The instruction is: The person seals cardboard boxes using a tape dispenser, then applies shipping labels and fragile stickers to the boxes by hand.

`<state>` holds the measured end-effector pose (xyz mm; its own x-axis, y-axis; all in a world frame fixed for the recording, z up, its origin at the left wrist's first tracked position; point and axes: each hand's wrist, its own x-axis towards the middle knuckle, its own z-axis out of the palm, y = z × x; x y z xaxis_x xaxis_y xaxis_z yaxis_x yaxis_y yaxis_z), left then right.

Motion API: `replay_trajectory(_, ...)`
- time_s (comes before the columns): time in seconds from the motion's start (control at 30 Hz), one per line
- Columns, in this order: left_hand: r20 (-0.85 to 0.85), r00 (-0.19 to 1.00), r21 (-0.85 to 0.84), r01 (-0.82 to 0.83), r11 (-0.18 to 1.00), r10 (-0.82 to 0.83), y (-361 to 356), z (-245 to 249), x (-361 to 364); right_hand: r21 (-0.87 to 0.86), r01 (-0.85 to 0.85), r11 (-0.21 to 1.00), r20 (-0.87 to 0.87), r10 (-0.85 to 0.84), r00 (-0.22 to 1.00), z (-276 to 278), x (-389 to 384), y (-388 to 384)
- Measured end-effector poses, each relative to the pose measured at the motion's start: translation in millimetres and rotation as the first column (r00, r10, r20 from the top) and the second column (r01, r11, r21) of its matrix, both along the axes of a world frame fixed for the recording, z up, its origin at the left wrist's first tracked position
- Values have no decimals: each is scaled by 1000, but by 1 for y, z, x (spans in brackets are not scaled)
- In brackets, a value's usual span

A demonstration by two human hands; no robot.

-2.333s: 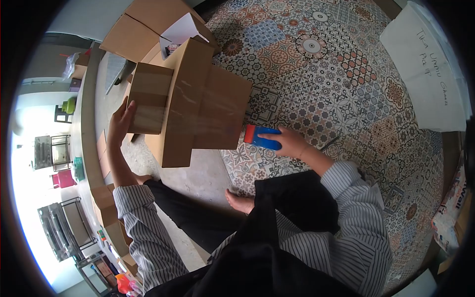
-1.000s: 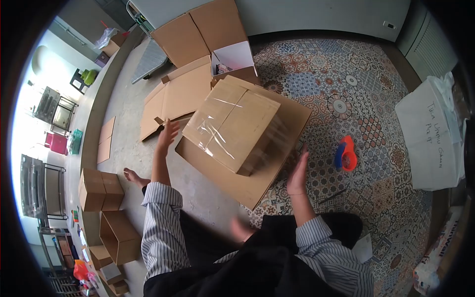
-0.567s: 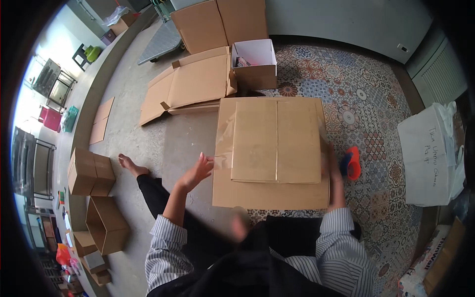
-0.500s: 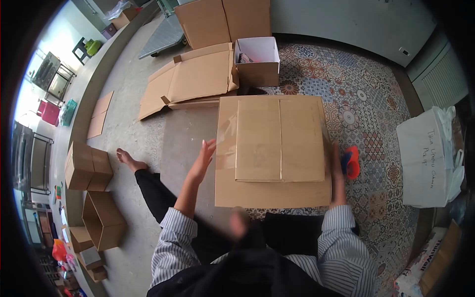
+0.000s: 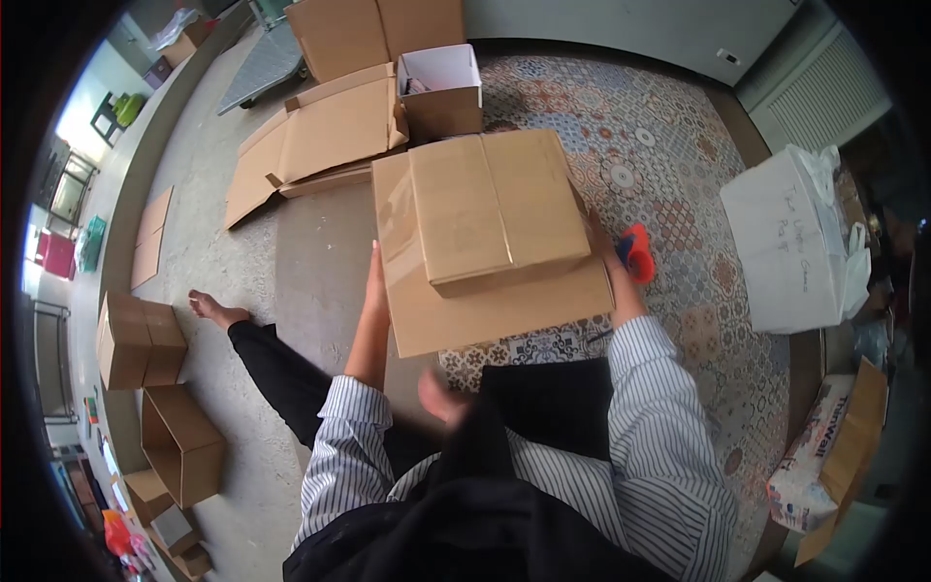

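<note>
Floor (image 5: 669, 184), patterned tile meeting bare concrete; flattened cardboard (image 5: 335, 126), lying beyond; brown carton (image 5: 499, 204), clear-taped, narrower block atop wide layer, top seam pointing away and slightly left, long axis unclear, above that join, left hand (image 5: 376, 281) and right hand (image 5: 604, 247) gripping opposite sides; red-and-blue tape dispenser (image 5: 637, 254), right.

Patterned tiles (image 5: 674, 179) adjoin grey concrete (image 5: 242, 233), with glare (image 5: 73, 116), perhaps daylight, far left.
</note>
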<state>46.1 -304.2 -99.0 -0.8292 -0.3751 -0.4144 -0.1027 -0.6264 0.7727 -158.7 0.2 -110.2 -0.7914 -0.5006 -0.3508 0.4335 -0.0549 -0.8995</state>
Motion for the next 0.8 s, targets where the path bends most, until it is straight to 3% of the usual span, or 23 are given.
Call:
replay_trajectory(0.07, 28, 1000, -37, -6, 999, 7, 4, 2, 9, -42, 246, 968, 29, -245, 969, -7, 28, 17)
replay_trajectory(0.13, 43, 999, -72, 11, 997, -8, 16, 8, 11, -72, 589, 805, 112, -580, 807, 1, 98, 38)
replay_trajectory(0.17, -28, 1000, -23, 11, 1000, -12, 26, 22, 14, 40, 618, 785, 148, -617, 773, -6, 132, 48)
replay_trajectory(0.23, -88, 996, 34, 36, 999, -33, 47, 25, 21, -12, 490, 871, 190, -479, 857, -6, 209, 48)
replay_trajectory(0.3, -74, 986, 12, -151, 988, 152, 61, 18, 33, -93, 335, 938, 290, -297, 910, 11, 256, 36)
replay_trajectory(0.33, -157, 978, 75, -125, 989, 135, 66, -8, 44, -103, 321, 941, 289, -281, 915, 17, 255, 30)
replay_trajectory(0.4, -85, 921, -101, -387, 916, 380, 120, 0, 53, -308, 306, 901, 168, -265, 949, 25, 252, 13)
replay_trajectory(0.43, -35, 892, -94, -452, 887, 451, 149, 6, 55, -391, 329, 859, 33, -344, 938, 21, 236, 2)
replay_trajectory(0.5, -5, 836, -88, -546, 833, 548, 158, -1, 59, -195, 467, 863, -36, -482, 875, 21, 204, -6)
replay_trajectory(0.53, -28, 825, 28, -564, 825, 565, 154, -31, 64, -233, 426, 874, 41, -428, 903, 4, 196, 2)
replay_trajectory(0.57, -52, 817, 151, -562, 813, 575, 152, -60, 64, -229, 407, 884, 29, -411, 911, -1, 192, 9)
replay_trajectory(0.63, -36, 828, 201, -543, 815, 560, 108, -81, 64, -196, 394, 898, -68, -414, 908, -4, 191, 11)
replay_trajectory(0.67, -101, 880, 196, -440, 877, 464, 93, -88, 58, -168, 423, 891, -150, -447, 882, -7, 191, 11)
replay_trajectory(0.7, -113, 906, 404, -333, 852, 408, 99, -44, 57, -151, 459, 875, -232, -483, 844, -11, 191, 8)
replay_trajectory(0.73, -27, 907, 513, -349, 784, 421, 99, -24, 51, -163, 491, 856, -284, -518, 807, -14, 186, 5)
replay_trajectory(0.8, -42, 918, 472, -330, 817, 395, 95, -34, 48, -272, 425, 863, -155, -476, 866, -11, 185, 0)
